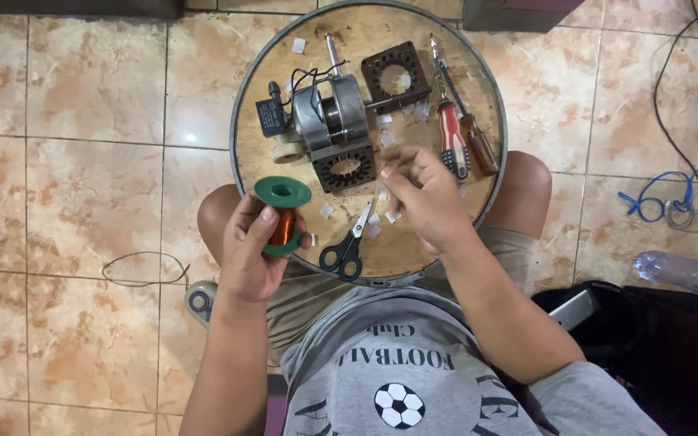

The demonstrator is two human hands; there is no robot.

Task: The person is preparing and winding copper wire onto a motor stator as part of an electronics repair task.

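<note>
My left hand (254,250) grips a green spool of copper wire (283,211) at the near left edge of a round wooden tray (414,242) resting on my knees. My right hand (422,198) hovers over the tray's middle with its fingertips pinched; whether it holds the thin wire or a small white scrap I cannot tell. Just beyond both hands sit a small electric motor (326,113) and a black stator core (345,167). Black-handled scissors (347,246) lie between my hands.
A second black stator plate (395,77), a red-handled screwdriver (450,137) and a brown-handled one (474,141) lie at the tray's far right. Small white scraps dot the tray. A wire loop (143,270), blue cable (664,198) and plastic bottle (688,274) lie on the tiled floor.
</note>
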